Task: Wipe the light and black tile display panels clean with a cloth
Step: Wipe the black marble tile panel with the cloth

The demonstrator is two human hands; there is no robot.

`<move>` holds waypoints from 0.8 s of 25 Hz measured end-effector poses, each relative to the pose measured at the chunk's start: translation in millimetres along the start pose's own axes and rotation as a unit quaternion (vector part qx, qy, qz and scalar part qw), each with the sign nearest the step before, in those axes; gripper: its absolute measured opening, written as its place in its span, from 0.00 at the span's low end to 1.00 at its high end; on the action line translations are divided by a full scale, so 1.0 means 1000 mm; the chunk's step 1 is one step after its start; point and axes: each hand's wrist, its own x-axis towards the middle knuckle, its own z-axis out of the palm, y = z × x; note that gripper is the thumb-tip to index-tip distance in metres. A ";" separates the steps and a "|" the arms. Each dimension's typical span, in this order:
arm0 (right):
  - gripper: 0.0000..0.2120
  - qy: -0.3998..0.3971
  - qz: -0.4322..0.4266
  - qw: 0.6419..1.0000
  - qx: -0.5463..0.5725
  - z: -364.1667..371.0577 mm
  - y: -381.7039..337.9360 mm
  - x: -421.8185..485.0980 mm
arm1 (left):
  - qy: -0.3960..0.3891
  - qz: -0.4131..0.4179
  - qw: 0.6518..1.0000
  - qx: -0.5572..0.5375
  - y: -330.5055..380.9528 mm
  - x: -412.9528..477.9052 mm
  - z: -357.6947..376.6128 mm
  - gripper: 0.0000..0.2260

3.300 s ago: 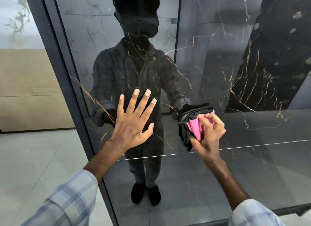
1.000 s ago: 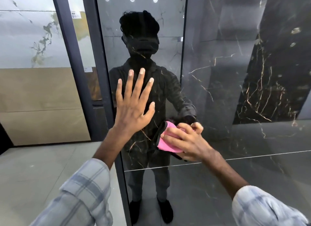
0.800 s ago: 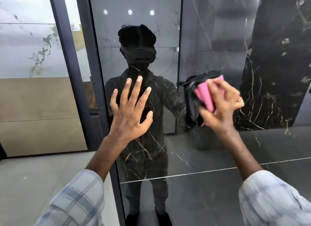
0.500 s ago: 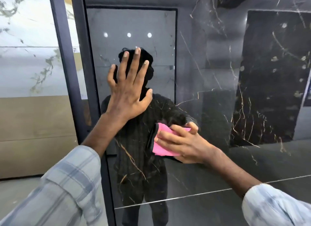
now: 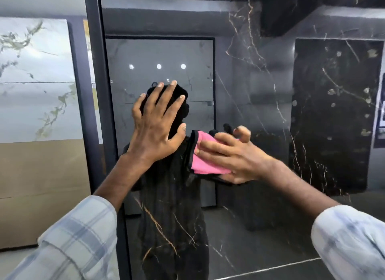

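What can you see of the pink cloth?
The cloth is bright pink with a black edge or backing. It looks like soft fabric folded into a thick pad. The right hand holds it against the glossy black tile panel, fingers laid across its front and thumb under its lower edge. Only its left part shows past the hand. The left hand lies flat on the panel just beside it.

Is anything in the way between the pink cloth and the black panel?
Nothing visible lies between them: the right hand holds the pink cloth against the black panel. The left hand, flat on the panel just left of it, would likely block a leftward stroke.
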 end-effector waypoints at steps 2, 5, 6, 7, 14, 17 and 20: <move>0.32 0.034 0.100 0.994 0.009 -0.012 0.055 0.008 | 0.019 -0.001 1.000 -0.002 -0.013 0.032 -0.001 0.29; 0.35 0.114 0.424 0.898 -0.030 -0.033 0.088 0.023 | 0.012 -0.012 0.999 0.028 -0.029 0.067 0.001 0.30; 0.35 0.125 0.421 0.896 -0.065 -0.029 0.075 0.031 | -0.001 -0.003 0.999 0.053 -0.032 0.070 0.004 0.31; 0.34 0.123 0.337 0.929 -0.087 -0.022 0.056 0.038 | -0.012 0.007 0.997 0.076 -0.033 0.070 0.006 0.31; 0.33 0.137 0.383 0.913 -0.017 -0.044 0.147 0.047 | -0.009 0.009 0.999 0.051 -0.049 0.109 -0.008 0.32; 0.35 0.154 0.411 0.896 -0.069 -0.037 0.130 0.067 | 0.002 -0.021 0.999 0.038 -0.051 0.135 -0.012 0.33; 0.32 0.062 0.051 0.994 -0.072 -0.029 0.106 0.067 | 0.007 -0.016 0.999 0.043 -0.048 0.141 -0.005 0.33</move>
